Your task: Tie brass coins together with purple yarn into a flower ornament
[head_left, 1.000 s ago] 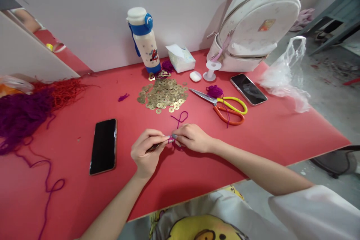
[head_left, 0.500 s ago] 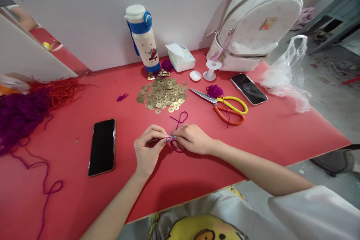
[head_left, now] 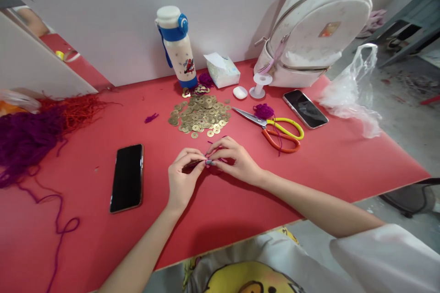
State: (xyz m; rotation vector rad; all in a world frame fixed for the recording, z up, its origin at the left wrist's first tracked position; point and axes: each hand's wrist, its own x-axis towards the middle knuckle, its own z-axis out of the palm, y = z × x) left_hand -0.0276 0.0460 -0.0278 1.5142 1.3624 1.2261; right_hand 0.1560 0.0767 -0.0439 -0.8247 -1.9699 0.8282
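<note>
My left hand point(head_left: 184, 174) is closed in a pinch on a purple cord, thumb against fingertips, over the middle of the red table. Fingertip to fingertip with it, my right hand point(head_left: 237, 160) pinches the same purple cord point(head_left: 210, 142), whose loose end shows just beyond the fingers. Most of the cord is hidden by my fingers. Just past my hands lies a heap of brass coins with holes point(head_left: 202, 114). To the right of the heap are open scissors point(head_left: 266, 123) with one yellow and one orange handle, and a small purple yarn bundle point(head_left: 264, 111) touches them.
A black phone point(head_left: 127, 178) lies left of my hands, another phone point(head_left: 305, 109) at the right. Behind stand a bottle point(head_left: 178, 52), a tissue pack point(head_left: 225, 73), a white spool point(head_left: 260, 86) and a backpack point(head_left: 312, 32). Purple yarn point(head_left: 30, 142) piles up at far left; a plastic bag point(head_left: 350, 96) lies right.
My right hand's fingers have lifted and spread a little over the cord. The cord loop that stood out beyond my hands is now mostly hidden. Both hands stay together.
</note>
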